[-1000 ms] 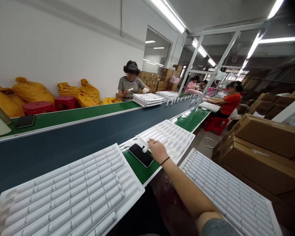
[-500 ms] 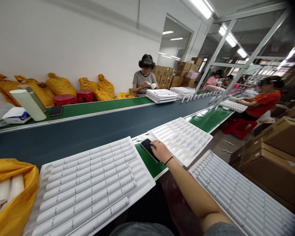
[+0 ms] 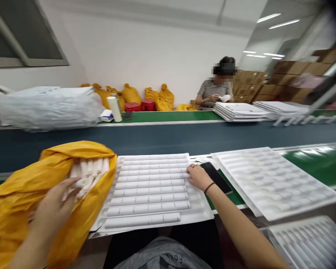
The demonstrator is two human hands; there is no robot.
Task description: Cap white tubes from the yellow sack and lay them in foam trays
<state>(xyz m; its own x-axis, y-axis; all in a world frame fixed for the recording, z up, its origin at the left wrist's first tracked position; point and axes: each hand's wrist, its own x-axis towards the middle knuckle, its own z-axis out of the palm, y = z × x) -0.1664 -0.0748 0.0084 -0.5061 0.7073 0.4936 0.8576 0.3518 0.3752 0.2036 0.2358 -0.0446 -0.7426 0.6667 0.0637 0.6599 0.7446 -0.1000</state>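
A white moulded tray (image 3: 154, 186) holding several long white tubes lies in front of me on the bench edge. My right hand (image 3: 197, 177) rests on the tray's right edge, fingers curled, beside a black phone (image 3: 216, 177). My left hand (image 3: 54, 211) reaches into the mouth of a yellow bag (image 3: 22, 198) full of white tubes (image 3: 86, 172); motion blurs it and its fingers lie among the tubes. I cannot make out whether it grips one.
A dark conveyor belt (image 3: 168, 138) runs across behind the tray. More white trays lie at the right (image 3: 271, 179) and lower right (image 3: 310, 243). Across the belt a person in a striped shirt (image 3: 215, 95) works beside stacked trays (image 3: 240, 111). Plastic-wrapped bundle (image 3: 44, 108) far left.
The view has swung left. My right hand has moved from the phone to the front tray's right edge. My left hand has come into view at the yellow bag.
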